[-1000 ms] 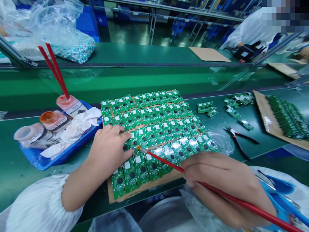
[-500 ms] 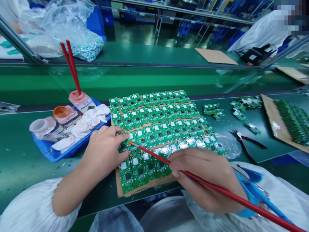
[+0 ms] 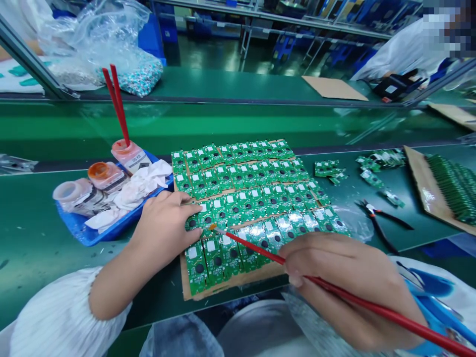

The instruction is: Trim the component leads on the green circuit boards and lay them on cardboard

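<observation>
Rows of green circuit boards (image 3: 256, 196), with white patches and round black chips, lie on a sheet of cardboard (image 3: 238, 285). At the left end of one row, my left hand (image 3: 163, 220) has its thumb and index finger on a circuit board (image 3: 196, 223), gripping it at the end. My right hand (image 3: 345, 285) is closed around a thin red paintbrush (image 3: 253, 245) in a pen-like hold. The brush's orange-brown bristles are at the board surface, just right of my left fingertips. A blue band or tool near my right wrist is partly hidden.
To the left, a blue tray (image 3: 89, 238) holds bottles, crumpled white tissue (image 3: 139, 186) and upright red sticks (image 3: 119, 106). Cutting pliers (image 3: 375, 213) and loose boards (image 3: 329, 170) lie right. Stacked boards (image 3: 449, 183) stand far right. People in white sleeves are across the bench.
My right hand and the paintbrush have moved right and slightly toward me, with the bristles drawn a little away from my left fingers. My left hand stays on the same board.
</observation>
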Tool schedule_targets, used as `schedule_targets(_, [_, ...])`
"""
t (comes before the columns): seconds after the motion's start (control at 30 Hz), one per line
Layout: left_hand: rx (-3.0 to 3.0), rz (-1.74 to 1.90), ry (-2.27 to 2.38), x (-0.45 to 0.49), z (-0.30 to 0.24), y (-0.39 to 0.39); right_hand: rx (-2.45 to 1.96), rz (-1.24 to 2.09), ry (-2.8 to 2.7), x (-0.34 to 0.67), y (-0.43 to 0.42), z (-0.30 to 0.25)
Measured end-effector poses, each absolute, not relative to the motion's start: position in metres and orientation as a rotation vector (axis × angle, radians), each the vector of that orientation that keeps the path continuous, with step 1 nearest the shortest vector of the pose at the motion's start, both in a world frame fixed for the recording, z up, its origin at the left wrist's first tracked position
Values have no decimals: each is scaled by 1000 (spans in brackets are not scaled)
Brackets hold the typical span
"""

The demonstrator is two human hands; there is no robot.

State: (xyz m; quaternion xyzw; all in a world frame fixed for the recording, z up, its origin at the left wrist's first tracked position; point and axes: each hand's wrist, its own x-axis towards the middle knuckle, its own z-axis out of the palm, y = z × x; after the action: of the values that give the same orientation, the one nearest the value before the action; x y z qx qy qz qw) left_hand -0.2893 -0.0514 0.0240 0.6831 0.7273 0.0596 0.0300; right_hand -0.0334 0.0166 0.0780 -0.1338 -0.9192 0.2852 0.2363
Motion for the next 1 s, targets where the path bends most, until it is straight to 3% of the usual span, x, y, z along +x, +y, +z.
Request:
schedule_targets(0.47, [2025, 309, 2280, -307, 15, -80, -338, 779, -2530, -74, 7, 72])
schedule_targets(1.0, [2004, 350, 2305, -307, 13, -81, -382, 783, -2548, -52, 2, 80])
